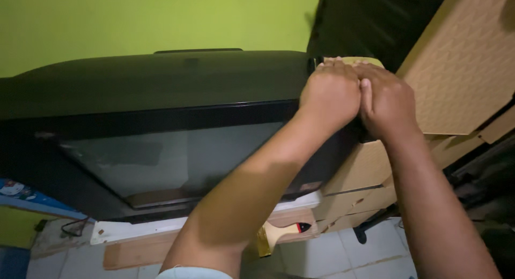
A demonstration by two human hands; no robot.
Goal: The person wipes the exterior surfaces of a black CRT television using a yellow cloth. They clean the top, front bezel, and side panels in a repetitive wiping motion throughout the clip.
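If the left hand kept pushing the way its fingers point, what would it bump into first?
Probably the tan pad right at its fingertips, on the top corner of the old black television. The left hand already seems to press on it, beside the right hand. Depth is hard to judge.

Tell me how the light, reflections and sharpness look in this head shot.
Head view: dim overall, the green wall the brightest area; the television's screen carries a soft grey sheen with faint reflections, no hard glare; its black casing top loses detail in shadow; the left hand and right hand look slightly soft; the paintbrush below sits in shade.
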